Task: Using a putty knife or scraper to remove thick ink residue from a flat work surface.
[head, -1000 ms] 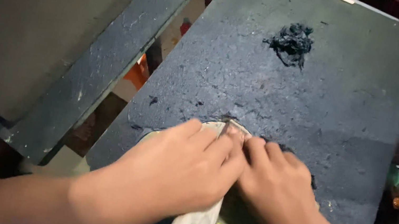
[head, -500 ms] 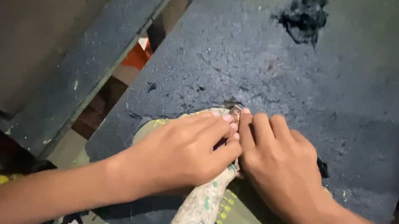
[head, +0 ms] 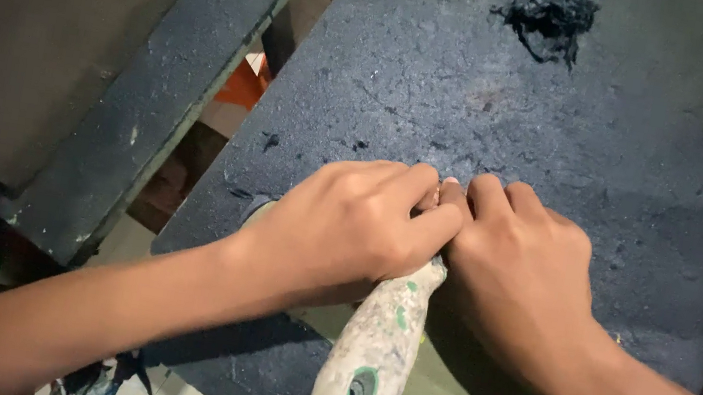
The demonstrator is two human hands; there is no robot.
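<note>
The biggest thing I see is the dark blue-black board [head: 637, 177], rough and speckled, filling the upper right and running down under both hands. To its left lies a second dark panel [head: 51, 18] with a scuffed blue edge strip [head: 170, 94], set apart from the first by a gap through which I see something orange [head: 242, 86] below.

My left hand [head: 347, 225] comes in from the lower left, its forearm crossing the bottom of the view. It is closed, curled down over the top of a scraper-like tool, fingers pressed to the board. My right hand [head: 518, 271] comes in from the lower right and sits just beside it, fingertips touching the left hand's; it is curled and pressing down too, though I cannot tell how much of the tool it grips.

The tool's handle [head: 368, 360] sticks out toward me from under the two hands, pale, rounded, spattered with old paint and with a hole near its end. Its blade is hidden beneath the fingers.

Near the board's far edge, well apart from the hands, sits a small clump of black scrapings [head: 550, 13]. A few dark flecks [head: 271, 140] lie on the board left of the hands
</note>
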